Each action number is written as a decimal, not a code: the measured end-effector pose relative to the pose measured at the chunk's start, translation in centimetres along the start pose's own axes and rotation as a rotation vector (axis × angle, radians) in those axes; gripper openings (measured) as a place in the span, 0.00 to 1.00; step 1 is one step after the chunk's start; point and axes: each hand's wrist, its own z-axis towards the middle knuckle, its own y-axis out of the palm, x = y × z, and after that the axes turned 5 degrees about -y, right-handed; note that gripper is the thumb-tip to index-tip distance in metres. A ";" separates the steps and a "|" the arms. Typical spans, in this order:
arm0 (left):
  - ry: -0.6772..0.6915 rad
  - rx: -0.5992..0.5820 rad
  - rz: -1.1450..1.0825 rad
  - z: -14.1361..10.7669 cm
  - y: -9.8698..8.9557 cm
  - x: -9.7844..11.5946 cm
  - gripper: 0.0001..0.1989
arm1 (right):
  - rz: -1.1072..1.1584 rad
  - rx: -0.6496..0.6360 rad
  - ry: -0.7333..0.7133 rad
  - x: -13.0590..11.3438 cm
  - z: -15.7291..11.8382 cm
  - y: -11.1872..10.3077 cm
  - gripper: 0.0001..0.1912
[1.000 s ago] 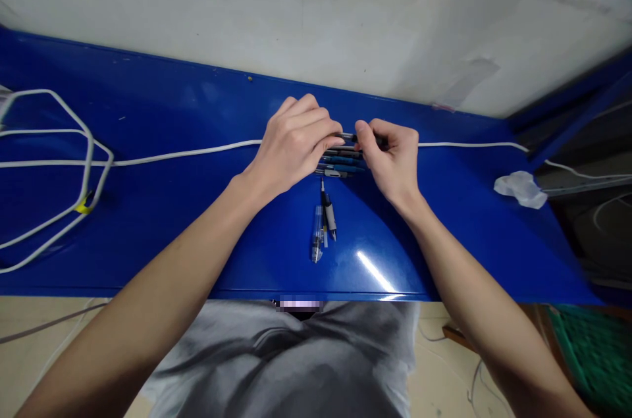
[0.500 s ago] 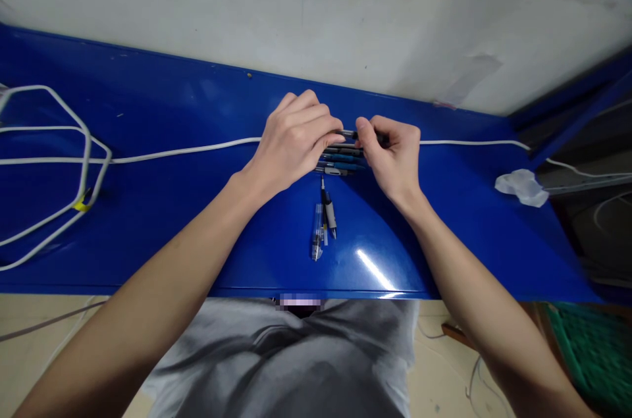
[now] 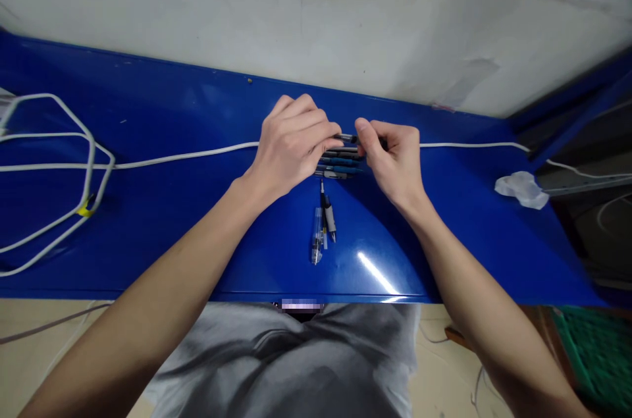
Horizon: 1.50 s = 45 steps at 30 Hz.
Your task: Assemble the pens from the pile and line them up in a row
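A dark pen (image 3: 348, 138) lies level between my two hands, just above a row of several pens (image 3: 340, 163) on the blue table. My left hand (image 3: 296, 141) pinches its left end between thumb and fingers. My right hand (image 3: 392, 151) is closed around its right end, which the fingers mostly hide. Below the row lie separate pen parts: a clear barrel (image 3: 316, 234), a grey and black pen piece (image 3: 330, 217) and a thin refill (image 3: 322, 197).
A white cable (image 3: 187, 156) crosses the blue table (image 3: 162, 220) behind my hands, with loops at the left. Crumpled clear plastic (image 3: 522, 189) rests at the right. A pale wall (image 3: 247, 10) stands behind the table.
The view has shifted slightly, so the table appears a little lower. Both hands keep nearly the same hold on the pen.
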 end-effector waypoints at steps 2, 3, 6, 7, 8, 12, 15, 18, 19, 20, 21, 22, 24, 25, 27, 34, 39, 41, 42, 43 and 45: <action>0.041 0.019 -0.014 0.1 0.1 -0.1 0.24 | 0.014 0.014 0.011 0.1 0.0 0.0 0.32; 0.066 0.023 -0.014 0.2 0.0 -0.2 0.22 | 0.016 0.025 0.023 0.2 0.0 0.0 0.31; 0.125 0.047 0.019 0.3 -0.3 -0.4 0.14 | 0.005 0.110 0.067 0.8 0.1 -0.4 0.30; 0.140 0.058 0.021 0.3 -0.5 -0.4 0.12 | 0.006 0.148 0.080 1.1 0.2 -0.5 0.30; 0.144 0.076 0.018 0.3 -0.7 -0.4 0.10 | 0.004 0.180 0.093 1.3 0.2 -0.7 0.30; 0.136 0.046 0.019 0.5 -1.2 -0.4 0.07 | -0.019 0.211 0.137 2.3 0.4 -1.1 0.31; 0.163 0.004 0.019 0.6 -1.5 -0.1 0.08 | -0.034 0.186 0.135 2.7 0.4 -1.0 0.30; 0.160 -0.028 0.008 0.7 -1.7 0.1 0.07 | -0.027 0.170 0.135 2.8 0.2 -0.8 0.30; 0.151 -0.038 0.006 0.7 -1.8 0.2 0.07 | -0.024 0.168 0.130 2.8 0.2 -0.7 0.30; 0.139 -0.050 0.006 0.7 -1.8 0.2 0.07 | -0.020 0.164 0.123 2.8 0.2 -0.7 0.30; 0.128 -0.060 0.006 0.6 -1.9 0.2 0.08 | -0.017 0.160 0.114 2.8 0.1 -0.7 0.30; 0.117 -0.067 0.004 0.6 -1.9 0.2 0.08 | -0.015 0.157 0.105 2.8 0.1 -0.6 0.30; 0.095 -0.073 -0.005 0.6 -1.8 0.2 0.09 | -0.014 0.154 0.095 2.7 0.1 -0.6 0.30; 0.086 -0.073 -0.010 0.6 -1.7 0.1 0.09 | -0.015 0.156 0.093 2.7 0.1 -0.6 0.30; 0.076 -0.073 -0.021 0.5 -1.5 0.0 0.09 | -0.019 0.161 0.091 2.7 0.1 -0.6 0.30; 0.081 -0.071 0.002 0.2 -1.0 -0.3 0.08 | -0.052 0.157 0.062 2.6 0.2 -0.6 0.31; 0.087 -0.062 -0.012 0.3 -1.0 -0.1 0.08 | -0.050 0.168 0.048 2.6 0.3 -0.6 0.30; 0.091 -0.062 -0.017 0.3 -1.0 -0.1 0.09 | -0.052 0.171 0.049 2.6 0.3 -0.6 0.31; 0.087 -0.064 -0.018 0.2 -1.0 -0.1 0.09 | -0.053 0.171 0.050 2.7 0.3 -0.5 0.31; 0.082 -0.067 -0.018 0.2 -0.9 -0.1 0.09 | -0.052 0.169 0.052 2.7 0.2 -0.5 0.31; 0.072 -0.074 -0.017 0.2 -0.9 -0.1 0.08 | -0.047 0.170 0.051 2.7 0.2 -0.5 0.31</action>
